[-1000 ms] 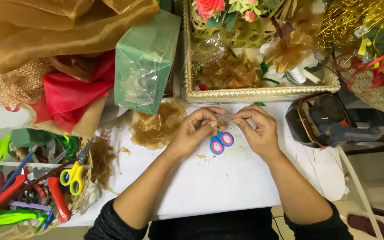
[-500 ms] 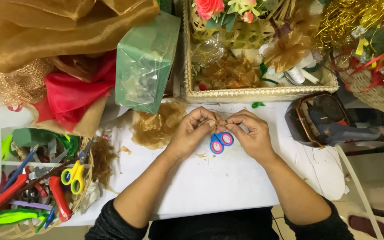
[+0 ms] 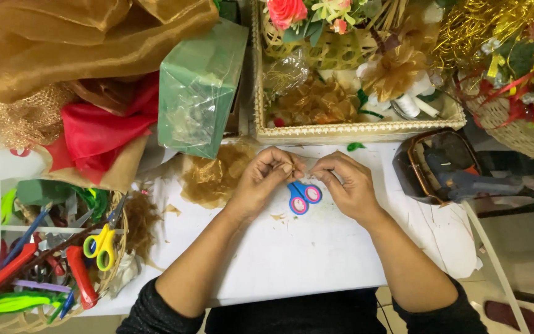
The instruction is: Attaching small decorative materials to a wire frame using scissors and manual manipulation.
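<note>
A small scrap of gold-brown mesh ribbon (image 3: 298, 168) is pinched between the fingertips of both hands, held just above the white counter (image 3: 316, 247) near its far edge. It is mostly hidden by the fingers, so its shape is hard to tell.

Going from largest to smallest: a big heap of sheer golden-brown fabric (image 3: 63, 37) fills the upper left. Beside it lies a crumpled red cloth (image 3: 100, 130) and a green block wrapped in clear plastic (image 3: 199, 93). A rectangular woven tray with a pale braided rim (image 3: 341, 131) sits just beyond the hands, holding ribbon bows, spools and artificial flowers. At lower left, a round wicker basket (image 3: 7, 318) holds tools, including yellow-handled scissors (image 3: 101, 242). At right, a dark bag with a brown rim (image 3: 424, 176) rests at the counter's edge. A loose wad of gold mesh (image 3: 211, 176) lies on the counter just left of the hands.

The left hand (image 3: 266, 179) is curled, thumb and forefinger closed on the scrap. The right hand (image 3: 346, 182) is curled the same way, fingertips closed on the scrap's other side; the two hands nearly touch. Directly beneath them lie small blue scissors with pink-lined handles (image 3: 304, 196), flat on the counter.
</note>
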